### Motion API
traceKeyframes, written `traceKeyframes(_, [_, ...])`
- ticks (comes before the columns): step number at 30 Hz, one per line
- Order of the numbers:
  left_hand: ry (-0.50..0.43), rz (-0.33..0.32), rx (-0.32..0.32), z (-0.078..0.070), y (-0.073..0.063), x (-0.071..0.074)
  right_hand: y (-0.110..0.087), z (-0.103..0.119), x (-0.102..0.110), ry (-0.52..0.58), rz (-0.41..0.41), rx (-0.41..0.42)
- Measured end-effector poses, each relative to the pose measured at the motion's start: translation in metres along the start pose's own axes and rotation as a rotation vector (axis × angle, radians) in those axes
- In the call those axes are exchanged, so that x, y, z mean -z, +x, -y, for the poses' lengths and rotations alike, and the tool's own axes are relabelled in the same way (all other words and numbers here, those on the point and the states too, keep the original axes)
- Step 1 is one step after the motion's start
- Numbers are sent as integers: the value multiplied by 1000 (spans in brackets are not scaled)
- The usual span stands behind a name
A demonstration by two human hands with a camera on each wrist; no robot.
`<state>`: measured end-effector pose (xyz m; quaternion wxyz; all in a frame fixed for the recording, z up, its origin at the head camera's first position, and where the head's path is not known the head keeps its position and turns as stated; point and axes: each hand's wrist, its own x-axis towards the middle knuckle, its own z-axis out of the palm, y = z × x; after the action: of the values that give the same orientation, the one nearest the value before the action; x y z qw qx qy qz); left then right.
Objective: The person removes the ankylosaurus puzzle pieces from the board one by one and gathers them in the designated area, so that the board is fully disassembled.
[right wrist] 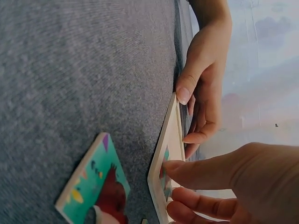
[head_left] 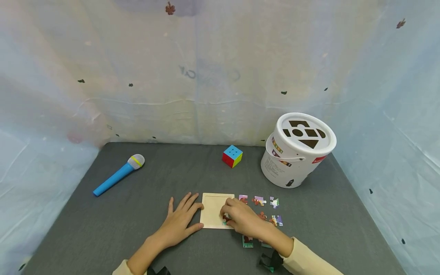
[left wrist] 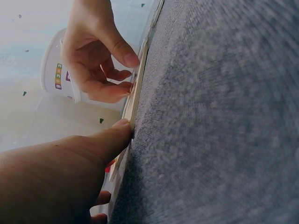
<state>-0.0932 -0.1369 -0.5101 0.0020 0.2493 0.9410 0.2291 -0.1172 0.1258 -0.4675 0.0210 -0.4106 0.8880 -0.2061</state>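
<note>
A shallow wooden puzzle tray (head_left: 211,214) lies on the grey table. My left hand (head_left: 179,218) rests at its left side with fingers spread, thumb and index fingertip touching the edge. In the left wrist view its thumb (left wrist: 114,133) presses on the rim. Over the tray's lower right part, my right hand (head_left: 242,217) pinches a jigsaw piece (head_left: 225,219), brown and green, mostly hidden by the fingers. The right wrist view shows that piece low inside the rim, under the right thumb (right wrist: 201,173). A loose green piece with a brown figure (right wrist: 100,182) lies nearby.
Several loose jigsaw pieces (head_left: 259,201) lie in rows right of the tray, some partly under the right forearm. Behind stand a cube puzzle (head_left: 232,156) and a white lidded bucket (head_left: 297,152). A blue toy microphone (head_left: 118,177) lies at the left.
</note>
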Motion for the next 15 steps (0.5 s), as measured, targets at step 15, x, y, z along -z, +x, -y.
traceKeyframes(15, [7,-2,-2,1,0,-1,0,-1,0,70,14,-37])
